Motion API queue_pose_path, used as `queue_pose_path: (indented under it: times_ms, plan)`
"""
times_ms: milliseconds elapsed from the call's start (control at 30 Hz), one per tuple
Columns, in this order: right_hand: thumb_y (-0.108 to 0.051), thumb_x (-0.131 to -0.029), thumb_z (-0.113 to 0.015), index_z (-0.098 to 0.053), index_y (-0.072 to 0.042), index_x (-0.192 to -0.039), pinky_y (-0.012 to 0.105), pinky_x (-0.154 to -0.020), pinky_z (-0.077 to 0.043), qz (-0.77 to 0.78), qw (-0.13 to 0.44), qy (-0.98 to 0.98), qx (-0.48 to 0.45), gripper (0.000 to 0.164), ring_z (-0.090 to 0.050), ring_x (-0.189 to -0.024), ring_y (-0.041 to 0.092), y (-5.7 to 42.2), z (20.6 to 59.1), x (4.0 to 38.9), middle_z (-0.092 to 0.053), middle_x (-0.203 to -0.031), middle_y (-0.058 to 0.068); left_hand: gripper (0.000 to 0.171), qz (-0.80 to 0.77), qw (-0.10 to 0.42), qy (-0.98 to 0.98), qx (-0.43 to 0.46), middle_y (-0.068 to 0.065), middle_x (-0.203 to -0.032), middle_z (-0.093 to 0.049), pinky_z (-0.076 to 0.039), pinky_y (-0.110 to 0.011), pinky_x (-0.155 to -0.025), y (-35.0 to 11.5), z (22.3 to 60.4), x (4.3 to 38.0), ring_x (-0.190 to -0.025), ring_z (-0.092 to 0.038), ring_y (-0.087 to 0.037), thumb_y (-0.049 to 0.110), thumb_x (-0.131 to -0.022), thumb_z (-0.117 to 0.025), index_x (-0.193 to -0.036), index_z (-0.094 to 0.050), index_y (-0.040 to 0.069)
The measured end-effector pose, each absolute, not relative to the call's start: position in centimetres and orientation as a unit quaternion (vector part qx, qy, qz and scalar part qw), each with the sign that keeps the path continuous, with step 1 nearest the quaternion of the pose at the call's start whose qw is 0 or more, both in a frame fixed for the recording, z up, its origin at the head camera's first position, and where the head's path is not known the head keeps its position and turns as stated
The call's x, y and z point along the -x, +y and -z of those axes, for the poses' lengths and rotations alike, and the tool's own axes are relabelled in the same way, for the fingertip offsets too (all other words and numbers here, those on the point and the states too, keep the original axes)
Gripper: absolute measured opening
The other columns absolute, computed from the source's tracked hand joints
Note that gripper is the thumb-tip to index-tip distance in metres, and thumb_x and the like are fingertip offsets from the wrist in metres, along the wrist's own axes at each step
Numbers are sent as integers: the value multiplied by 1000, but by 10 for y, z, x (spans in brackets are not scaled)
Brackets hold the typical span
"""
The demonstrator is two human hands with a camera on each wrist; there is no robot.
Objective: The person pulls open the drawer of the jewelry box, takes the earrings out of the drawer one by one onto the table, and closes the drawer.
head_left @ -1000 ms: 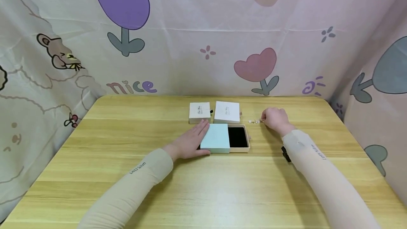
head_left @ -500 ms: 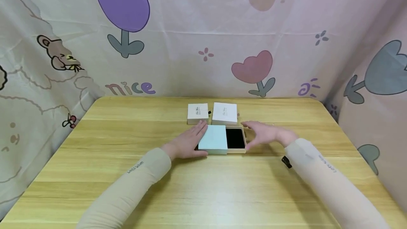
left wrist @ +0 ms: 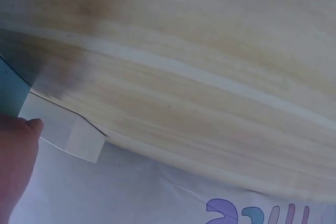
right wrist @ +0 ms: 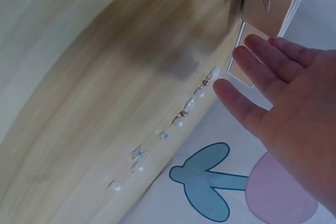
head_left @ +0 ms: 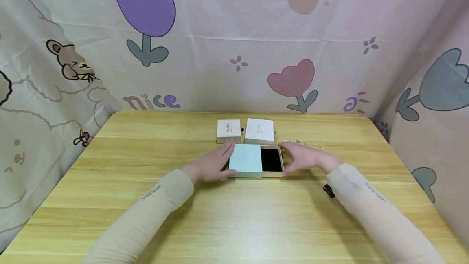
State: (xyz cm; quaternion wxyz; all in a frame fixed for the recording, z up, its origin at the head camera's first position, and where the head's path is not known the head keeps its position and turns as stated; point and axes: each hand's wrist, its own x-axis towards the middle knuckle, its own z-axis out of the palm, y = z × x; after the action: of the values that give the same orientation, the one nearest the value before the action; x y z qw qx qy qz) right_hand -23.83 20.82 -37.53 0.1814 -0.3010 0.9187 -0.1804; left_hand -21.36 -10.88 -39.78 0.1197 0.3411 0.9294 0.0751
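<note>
A light blue box sleeve lies mid-table with its black-lined drawer partly slid out to the right. My left hand rests at the sleeve's left side, fingers straight. At the drawer's right end, my right hand spreads its thumb to the near corner and its fingers to the far corner. The right wrist view shows those fingers extended beside the drawer's end face, which has a small ribbon tab. Past them runs a row of several small earrings, some pearl-like, some starfish-shaped.
Behind the blue box stand two white boxes, a smaller one on the left and a larger one on the right, each with a ribbon tab. A patterned cloth hangs along the table's back edge.
My right hand has left the small earrings and come left and nearer to the drawer's end, its fingers spreading there. The left hand has stayed by the sleeve, shifting slightly left.
</note>
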Motion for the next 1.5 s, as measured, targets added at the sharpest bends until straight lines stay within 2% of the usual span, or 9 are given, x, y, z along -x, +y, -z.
queue_pose_path:
  times_ms: [233,600,900,1067,1167,1300,1500]
  plan:
    - [-35,-70,-79,-29,10,-141,52,-109,-31,179,171,917,313,97,-41,-129,41,199,374,239,-41,-141,26,88,-62,116,931,-340,-14,-158,6,-10,-38,-119,-105,398,215,-146,2,-26,59,-94,-34,-149,1,0]
    - [-34,-69,-80,-24,7,-144,50,-111,-29,195,174,913,315,102,-39,-132,39,181,377,239,-36,-145,24,88,-58,109,932,-339,-14,-158,2,-12,-37,-119,-95,402,215,-147,1,-24,61,-93,-33,-150,-1,1]
    - [-33,-69,-81,-22,8,-144,49,-108,-35,216,186,907,309,104,-47,-124,36,173,377,237,-46,-135,25,88,-55,112,933,-337,-13,-159,2,-11,-36,-120,-92,402,214,-147,1,-23,61,-93,-33,-150,0,1]
    - [-22,-71,-81,-17,4,-146,47,-106,-38,265,204,894,300,102,-51,-120,32,170,379,235,-52,-129,21,89,-55,112,933,-337,-13,-159,2,-11,-36,-120,-91,405,215,-147,1,-23,62,-93,-33,-150,0,2]
    - [-20,-73,-80,-17,5,-146,46,-104,-40,269,207,890,304,100,-52,-117,29,168,379,233,-55,-126,18,89,-56,113,934,-335,-12,-159,3,-10,-36,-120,-91,405,215,-147,1,-22,62,-93,-33,-150,1,2]
    - [-24,-75,-78,-19,8,-145,45,-104,-40,248,201,896,309,97,-51,-119,30,166,377,230,-52,-131,20,89,-55,114,934,-334,-11,-159,3,-10,-36,-120,-90,405,216,-147,2,-22,61,-93,-33,-150,1,3]
    - [-25,-77,-76,-19,7,-146,45,-107,-37,236,198,900,308,95,-49,-124,30,165,380,229,-48,-136,20,89,-57,104,933,-339,-14,-158,2,-12,-37,-119,-92,406,217,-147,1,-24,62,-93,-32,-149,-1,0]
